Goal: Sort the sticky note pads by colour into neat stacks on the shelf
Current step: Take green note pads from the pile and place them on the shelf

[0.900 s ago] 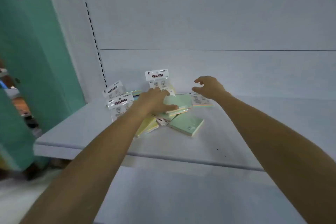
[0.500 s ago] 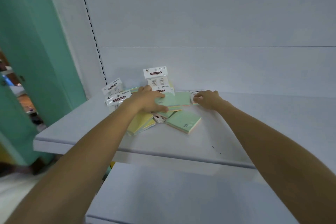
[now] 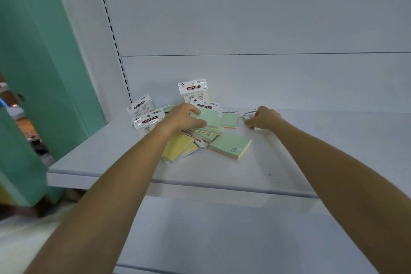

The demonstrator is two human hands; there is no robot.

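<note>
A loose heap of packaged sticky note pads lies on the white shelf (image 3: 311, 153). My left hand (image 3: 182, 117) grips a green pad (image 3: 210, 119) on top of the heap, thumb under its near edge. My right hand (image 3: 263, 118) pinches another packaged pad (image 3: 250, 114) at the heap's right end, which it mostly hides. A green pad (image 3: 230, 144) lies flat at the front right, and two yellow pads (image 3: 178, 147) sit at the front left, partly under my left forearm. White "STICKY NOTE" header cards (image 3: 193, 88) stick up at the back.
More pads with header cards (image 3: 144, 115) lean at the heap's left, near the slotted upright (image 3: 117, 51). A teal panel (image 3: 44, 62) stands to the left. A lower white shelf (image 3: 222, 240) juts out below. The shelf's front edge (image 3: 178, 182) runs across.
My left hand has curled round the green pad and tipped it up. My right hand came down from above the shelf and closed on the pad at the right end.
</note>
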